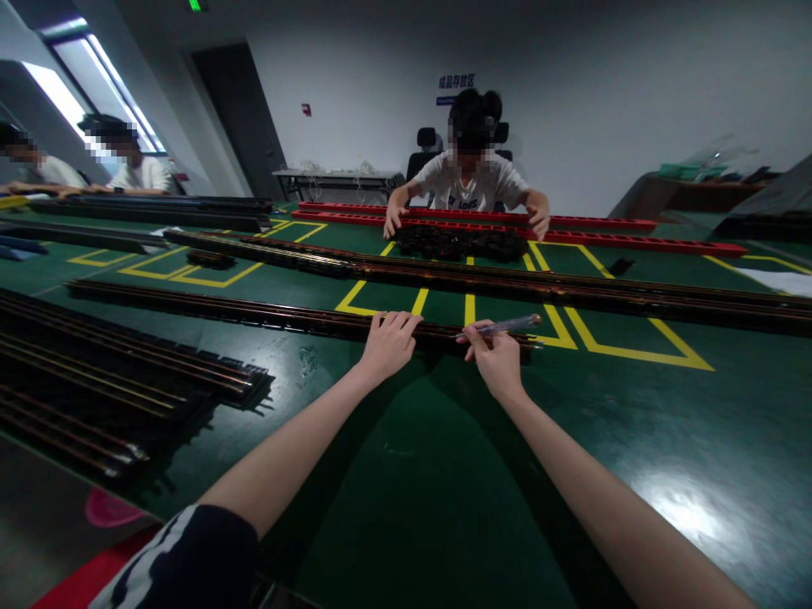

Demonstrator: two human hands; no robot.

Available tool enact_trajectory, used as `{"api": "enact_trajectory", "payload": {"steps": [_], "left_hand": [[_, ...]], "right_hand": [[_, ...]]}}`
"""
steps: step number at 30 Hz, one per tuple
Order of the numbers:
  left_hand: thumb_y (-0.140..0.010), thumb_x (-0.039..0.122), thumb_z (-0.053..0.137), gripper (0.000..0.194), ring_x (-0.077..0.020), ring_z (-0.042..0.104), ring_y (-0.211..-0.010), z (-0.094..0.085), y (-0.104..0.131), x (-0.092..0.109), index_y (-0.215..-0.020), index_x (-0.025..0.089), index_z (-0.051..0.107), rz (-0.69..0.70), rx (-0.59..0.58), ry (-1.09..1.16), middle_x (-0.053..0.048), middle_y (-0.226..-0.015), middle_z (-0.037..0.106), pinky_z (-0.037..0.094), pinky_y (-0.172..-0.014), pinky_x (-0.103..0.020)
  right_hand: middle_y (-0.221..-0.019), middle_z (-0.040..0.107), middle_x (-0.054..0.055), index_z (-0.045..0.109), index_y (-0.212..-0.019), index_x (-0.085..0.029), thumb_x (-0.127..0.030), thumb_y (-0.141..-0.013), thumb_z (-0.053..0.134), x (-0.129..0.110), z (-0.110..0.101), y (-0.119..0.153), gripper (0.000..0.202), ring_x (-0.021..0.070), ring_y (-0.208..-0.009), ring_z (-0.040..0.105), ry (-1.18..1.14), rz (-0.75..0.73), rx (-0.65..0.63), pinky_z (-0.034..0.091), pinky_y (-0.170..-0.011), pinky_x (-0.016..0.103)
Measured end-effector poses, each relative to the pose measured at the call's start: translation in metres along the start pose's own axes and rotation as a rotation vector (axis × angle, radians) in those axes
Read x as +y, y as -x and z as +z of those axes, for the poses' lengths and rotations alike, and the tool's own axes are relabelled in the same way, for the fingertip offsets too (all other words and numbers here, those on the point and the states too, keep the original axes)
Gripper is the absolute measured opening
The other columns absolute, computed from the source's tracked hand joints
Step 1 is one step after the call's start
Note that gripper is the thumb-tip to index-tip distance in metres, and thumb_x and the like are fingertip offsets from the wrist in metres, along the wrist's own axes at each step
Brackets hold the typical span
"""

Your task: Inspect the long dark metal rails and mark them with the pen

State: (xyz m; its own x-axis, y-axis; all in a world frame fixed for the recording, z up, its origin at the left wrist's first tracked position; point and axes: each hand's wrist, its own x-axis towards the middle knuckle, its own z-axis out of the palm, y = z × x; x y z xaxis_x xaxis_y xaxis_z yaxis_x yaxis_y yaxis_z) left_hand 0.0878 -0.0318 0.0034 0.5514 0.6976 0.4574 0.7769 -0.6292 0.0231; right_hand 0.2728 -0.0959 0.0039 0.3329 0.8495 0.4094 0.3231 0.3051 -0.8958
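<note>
A long black rail with copper-coloured rods (272, 315) lies across the table in front of me. My left hand (388, 345) is laid over it, fingers curled across its far side. Close to the rail's right end, my right hand (498, 359) grips a slim screwdriver (511, 325) with a clear handle. The handle slants up to the right and its tip side points left, low over the rail; the tip itself is too small to make out. Just beyond runs a second long rail with rods (444, 275).
More rodded black rails (127, 364) lie at the left. Yellow tape (666, 359) marks the green table (406, 507). Across it, a co-worker (469, 178) has both hands by a black bundle (457, 242) and red rails (634, 239). Other people sit far left.
</note>
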Motion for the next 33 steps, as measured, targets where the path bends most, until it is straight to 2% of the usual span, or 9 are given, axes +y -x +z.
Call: {"api": "enact_trajectory", "payload": {"steps": [13, 23, 33], "left_hand": [[-0.09, 0.009, 0.036, 0.045, -0.0246, 0.055, -0.119, -0.0018, 0.0, 0.0019, -0.129, 0.016, 0.057, -0.01, -0.027, -0.036, -0.009, -0.127, 0.064, 0.036, -0.105, -0.045], [-0.089, 0.009, 0.038, 0.046, -0.0247, 0.056, -0.119, -0.002, -0.0006, 0.002, -0.129, 0.017, 0.057, -0.015, -0.032, -0.027, -0.009, -0.127, 0.064, 0.037, -0.104, -0.045], [-0.088, 0.008, 0.038, 0.046, -0.025, 0.056, -0.118, -0.0053, -0.0012, 0.0035, -0.128, 0.017, 0.058, -0.015, -0.047, -0.005, -0.01, -0.125, 0.065, 0.038, -0.104, -0.046]], "right_hand": [[-0.073, 0.073, 0.008, 0.063, -0.077, -0.017, -0.063, -0.079, 0.06, -0.0095, -0.0003, 0.0003, 0.046, 0.0145, -0.046, 0.059, 0.009, 0.025, -0.015, 0.049, -0.046, 0.028], [-0.073, 0.072, 0.009, 0.062, -0.079, -0.017, -0.067, -0.08, 0.056, -0.0053, -0.0012, 0.0004, 0.05, 0.0148, -0.048, 0.059, 0.025, 0.016, -0.006, 0.05, -0.049, 0.029], [-0.068, 0.07, 0.007, 0.058, -0.078, -0.018, -0.066, -0.08, 0.055, -0.0049, -0.0023, 0.0004, 0.048, 0.0152, -0.046, 0.059, 0.048, 0.024, 0.088, 0.048, -0.046, 0.028]]}}
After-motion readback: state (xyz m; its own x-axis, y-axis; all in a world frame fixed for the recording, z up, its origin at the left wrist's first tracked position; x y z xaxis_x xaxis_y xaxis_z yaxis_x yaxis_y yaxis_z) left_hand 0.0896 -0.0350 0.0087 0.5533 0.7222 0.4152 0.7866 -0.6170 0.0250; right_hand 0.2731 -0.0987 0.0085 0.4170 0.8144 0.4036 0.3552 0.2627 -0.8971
